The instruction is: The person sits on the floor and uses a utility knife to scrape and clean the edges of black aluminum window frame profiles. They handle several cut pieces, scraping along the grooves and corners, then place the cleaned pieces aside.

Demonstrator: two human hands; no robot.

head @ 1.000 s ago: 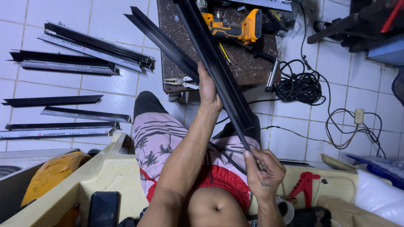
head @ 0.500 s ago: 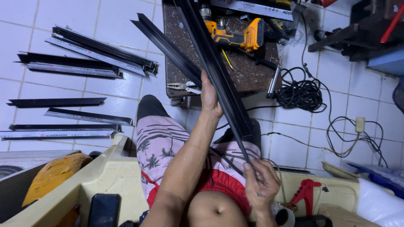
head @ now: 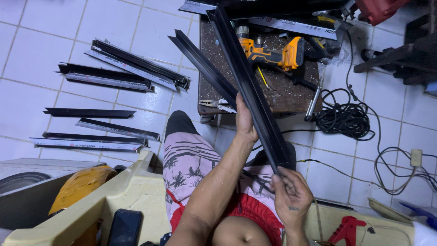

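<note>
Seen from my head camera, my left hand (head: pixel 244 119) wraps midway around a long black metal channel (head: pixel 248 86) running from upper centre to my lap, where my right hand (head: pixel 291 196) pinches its near end. Several cut strips (head: pixel 118 68) already lie on the tiles at left; this piece looks unfinished.

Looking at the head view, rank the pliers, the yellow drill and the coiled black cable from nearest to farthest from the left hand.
From the left hand:
1. Pliers, just beside it on the near edge of the small brown table.
2. Yellow drill, farther back on that table.
3. Coiled black cable, off to the right on the tiled floor.
</note>
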